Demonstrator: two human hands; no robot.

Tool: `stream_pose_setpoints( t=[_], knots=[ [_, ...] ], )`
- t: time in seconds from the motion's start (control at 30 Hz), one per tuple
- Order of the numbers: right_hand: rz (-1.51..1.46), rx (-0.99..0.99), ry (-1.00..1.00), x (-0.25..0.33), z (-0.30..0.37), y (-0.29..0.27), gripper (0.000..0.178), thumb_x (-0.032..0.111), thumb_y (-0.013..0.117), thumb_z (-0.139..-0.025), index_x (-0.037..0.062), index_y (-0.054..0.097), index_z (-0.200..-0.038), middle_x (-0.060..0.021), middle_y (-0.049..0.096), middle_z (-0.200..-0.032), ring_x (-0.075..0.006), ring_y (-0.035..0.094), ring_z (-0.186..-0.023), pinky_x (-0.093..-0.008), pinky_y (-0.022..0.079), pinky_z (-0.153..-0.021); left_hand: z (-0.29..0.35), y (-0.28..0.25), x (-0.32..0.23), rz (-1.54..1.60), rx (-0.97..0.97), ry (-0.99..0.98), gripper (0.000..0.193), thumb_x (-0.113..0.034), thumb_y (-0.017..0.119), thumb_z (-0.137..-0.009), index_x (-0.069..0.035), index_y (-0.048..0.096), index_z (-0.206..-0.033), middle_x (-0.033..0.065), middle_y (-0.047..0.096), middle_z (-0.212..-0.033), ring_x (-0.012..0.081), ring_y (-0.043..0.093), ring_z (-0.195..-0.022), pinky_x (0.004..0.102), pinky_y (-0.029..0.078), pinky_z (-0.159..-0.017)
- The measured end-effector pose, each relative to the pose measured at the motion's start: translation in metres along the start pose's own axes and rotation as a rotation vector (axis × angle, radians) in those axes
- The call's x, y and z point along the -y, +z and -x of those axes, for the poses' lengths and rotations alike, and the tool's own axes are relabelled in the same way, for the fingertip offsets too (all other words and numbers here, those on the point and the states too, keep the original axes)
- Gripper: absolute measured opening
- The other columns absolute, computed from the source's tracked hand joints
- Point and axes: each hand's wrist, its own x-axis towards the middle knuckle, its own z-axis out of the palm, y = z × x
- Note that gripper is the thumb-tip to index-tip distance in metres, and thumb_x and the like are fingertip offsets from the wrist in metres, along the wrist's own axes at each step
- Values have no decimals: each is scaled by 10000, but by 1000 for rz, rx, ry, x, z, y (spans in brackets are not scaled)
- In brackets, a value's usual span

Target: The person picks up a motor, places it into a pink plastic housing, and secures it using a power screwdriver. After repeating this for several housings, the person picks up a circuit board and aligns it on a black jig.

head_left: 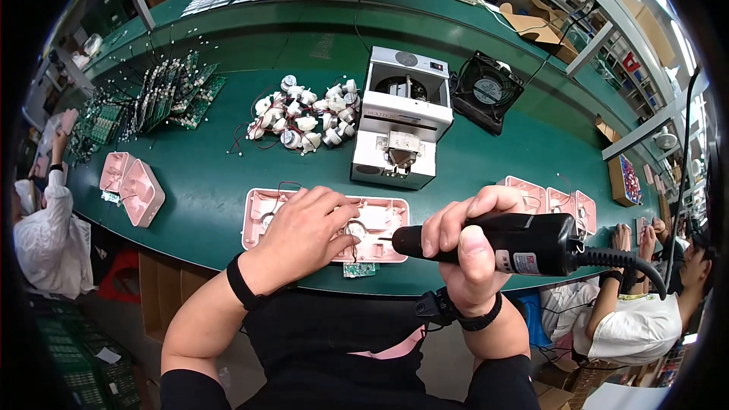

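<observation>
- From where I stand, the long pink box (393,212) lies open on the green table (474,163), right in front of the worker. Call it the middle of the clock.
- In the pink box I see little walls, wires and a dark ring (355,228). The hand hides some of the inside.
- The left hand (307,228) lies over the pink box. Its fingers are bent and a bit apart, with the thumb by the dark ring. I can't tell if it is pinching anything.
- The right hand (474,250) is wrapped tight around a black electric screwdriver (528,241), at three o'clock. The thin tip points at nine, close to the pink box. I can't tell if they touch.
- A small green board (360,269) pokes out at five o'clock, along the near edge.
- Just past nine o'clock sit two pink shells (143,193).
- Near three o'clock, another pink box (560,201) is partly behind the right hand. It has walls and wires inside.
- Further out, just before three, a cardboard box (613,182) is full of tiny colored bits.
- At twelve is a heap of white motors (292,114).
- At ten is a pile of green boards (159,99).
- A white machine (402,129) stands at one.
</observation>
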Motion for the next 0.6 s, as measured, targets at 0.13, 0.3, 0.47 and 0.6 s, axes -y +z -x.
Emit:
stream_pose_setpoints(
  t=[0.13, 0.3, 0.47, 0.6],
  knots=[
    [94, -41, 27, -10, -3, 15, 324, 161, 650, -910, 55, 395, -1080, -87, 528, -702, -180, 523, -564, -340, 507, -582, 1, 6, 3, 22, 48, -31, 261, -139, 781, -748, -75, 685, -982, 50, 642, -1052, 256, 577, -1077, 398, 455, -884],
    [216, -18, 24, -27, -4, 14, 316, 124, 639, -910, 47, 388, -1085, -99, 536, -708, -176, 518, -565, -339, 506, -586, 1, 7, 4, 31, 30, -25, 266, -131, 784, -732, -83, 694, -978, 45, 647, -1028, 256, 571, -1090, 402, 452, -889],
    [236, 16, 61, -35, -7, 25, 307, 78, 631, -906, 36, 383, -1082, -107, 544, -712, -171, 516, -561, -338, 506, -590, 6, 12, 8, 43, 6, -18, 244, -130, 777, -715, -80, 694, -940, 41, 647, -977, 253, 569, -1092, 400, 447, -891],
    [243, 79, 89, -39, -9, 30, 306, 60, 632, -902, 30, 382, -1076, -111, 556, -718, -170, 527, -563, -331, 506, -590, 6, 12, 6, 19, 16, -16, 236, -143, 772, -720, -77, 695, -933, 39, 647, -927, 244, 572, -1074, 388, 444, -882]
  ],
)
